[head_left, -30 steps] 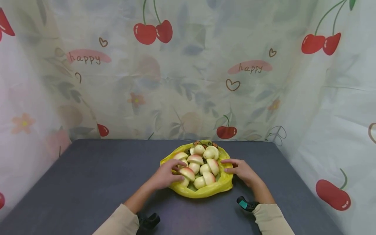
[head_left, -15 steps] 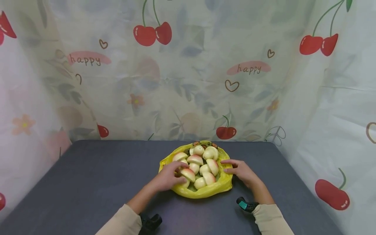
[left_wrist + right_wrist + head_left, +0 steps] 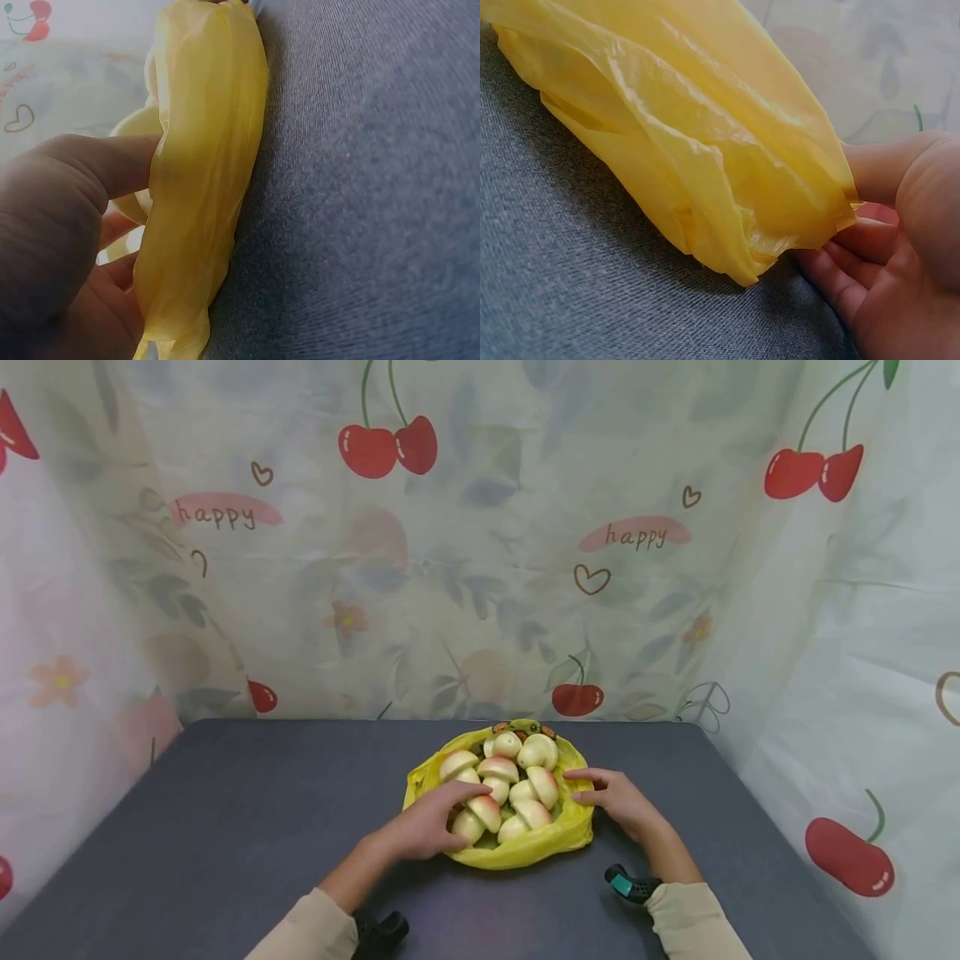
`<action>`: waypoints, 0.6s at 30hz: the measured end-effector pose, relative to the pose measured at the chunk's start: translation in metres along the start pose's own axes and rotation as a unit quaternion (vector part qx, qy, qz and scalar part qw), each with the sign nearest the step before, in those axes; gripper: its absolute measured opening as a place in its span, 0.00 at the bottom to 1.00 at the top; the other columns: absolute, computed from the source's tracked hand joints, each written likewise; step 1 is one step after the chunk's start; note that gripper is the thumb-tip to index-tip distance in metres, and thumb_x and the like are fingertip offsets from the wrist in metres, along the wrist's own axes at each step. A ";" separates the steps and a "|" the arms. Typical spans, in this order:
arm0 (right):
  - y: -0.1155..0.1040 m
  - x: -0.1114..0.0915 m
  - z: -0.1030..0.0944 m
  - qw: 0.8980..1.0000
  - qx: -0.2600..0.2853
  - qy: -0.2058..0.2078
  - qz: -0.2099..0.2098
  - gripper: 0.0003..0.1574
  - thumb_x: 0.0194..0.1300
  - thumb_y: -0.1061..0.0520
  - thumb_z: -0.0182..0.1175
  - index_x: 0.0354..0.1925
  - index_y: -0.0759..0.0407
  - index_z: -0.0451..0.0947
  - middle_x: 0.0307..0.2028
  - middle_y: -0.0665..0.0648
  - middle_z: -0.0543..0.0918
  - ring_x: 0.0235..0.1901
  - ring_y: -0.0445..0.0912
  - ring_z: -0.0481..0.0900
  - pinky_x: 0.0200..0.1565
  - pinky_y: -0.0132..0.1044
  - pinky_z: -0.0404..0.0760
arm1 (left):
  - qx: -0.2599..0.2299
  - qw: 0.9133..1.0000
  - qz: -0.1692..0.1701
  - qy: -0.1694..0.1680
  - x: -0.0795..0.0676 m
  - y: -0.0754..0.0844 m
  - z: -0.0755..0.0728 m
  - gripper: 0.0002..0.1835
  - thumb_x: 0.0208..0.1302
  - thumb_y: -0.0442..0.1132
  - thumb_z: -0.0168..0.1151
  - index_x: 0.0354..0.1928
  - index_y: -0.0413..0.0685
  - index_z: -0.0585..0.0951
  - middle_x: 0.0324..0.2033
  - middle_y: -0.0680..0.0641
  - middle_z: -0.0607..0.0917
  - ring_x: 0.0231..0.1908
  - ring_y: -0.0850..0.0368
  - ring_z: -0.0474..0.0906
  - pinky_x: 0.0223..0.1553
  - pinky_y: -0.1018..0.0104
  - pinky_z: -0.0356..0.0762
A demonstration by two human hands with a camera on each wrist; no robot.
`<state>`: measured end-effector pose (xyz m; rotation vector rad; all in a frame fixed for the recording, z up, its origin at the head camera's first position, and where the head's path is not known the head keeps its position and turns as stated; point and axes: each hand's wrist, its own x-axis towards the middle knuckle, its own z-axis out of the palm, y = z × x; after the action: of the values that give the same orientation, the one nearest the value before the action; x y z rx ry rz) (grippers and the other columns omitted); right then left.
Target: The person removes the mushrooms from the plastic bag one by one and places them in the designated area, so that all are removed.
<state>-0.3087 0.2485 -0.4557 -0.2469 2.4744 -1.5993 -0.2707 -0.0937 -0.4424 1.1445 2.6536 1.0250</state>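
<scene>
A yellow plastic bag [image 3: 517, 858] lies on the table with its mouth rolled wide, holding several pale mushrooms [image 3: 538, 750] with pink-tinged caps. My left hand [image 3: 429, 823] reaches over the bag's front left rim, thumb and fingers around one mushroom [image 3: 468, 827]. In the left wrist view the thumb passes behind the rim of the bag [image 3: 202, 165], so its contact with the mushroom is partly hidden. At the right side, my right hand [image 3: 618, 795] pinches the bag's rim. The right wrist view has that hand [image 3: 907, 247] with the thumb inside the rim and other fingers outside.
The dark grey table [image 3: 270, 827] extends to both sides of the bag. Small dark and orange patterned items [image 3: 525, 729] sit at the bag's far edge. A printed cherry curtain [image 3: 465, 543] hangs behind the table and along both sides.
My left hand has shifted slightly right and toward me, deeper around the front left mushroom, which has turned so that more of its stem shows. The right hand has stayed at the rim.
</scene>
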 end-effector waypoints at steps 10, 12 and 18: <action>0.002 -0.001 0.000 1.000 0.009 0.000 0.000 0.23 0.66 0.59 0.63 0.59 0.59 0.79 0.64 0.64 0.70 0.66 0.60 0.62 0.60 0.51 0.69 | 0.026 1.000 -0.005 -0.008 0.000 0.000 0.000 0.40 0.53 0.31 0.69 0.70 0.51 0.68 0.65 0.50 0.70 0.64 0.55 0.65 0.62 0.54 0.65; 0.001 -0.001 0.000 1.000 0.010 -0.001 -0.002 0.23 0.66 0.59 0.63 0.59 0.60 0.79 0.64 0.64 0.70 0.66 0.60 0.63 0.60 0.51 0.70 | 0.033 0.999 -0.003 -0.002 -0.001 0.001 0.000 0.40 0.53 0.32 0.70 0.70 0.50 0.68 0.64 0.50 0.71 0.64 0.54 0.65 0.61 0.54 0.66; 0.001 -0.001 0.000 1.000 0.006 -0.005 -0.007 0.24 0.66 0.58 0.63 0.59 0.60 0.78 0.64 0.64 0.70 0.65 0.60 0.62 0.60 0.51 0.70 | 0.067 0.997 0.020 0.041 -0.004 -0.001 0.000 0.39 0.51 0.38 0.74 0.68 0.48 0.70 0.62 0.49 0.74 0.62 0.54 0.68 0.60 0.54 0.67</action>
<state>-0.3077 0.2496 -0.4564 -0.2694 2.4613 -1.6133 -0.2687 -0.0965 -0.4437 1.2104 2.8141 0.9317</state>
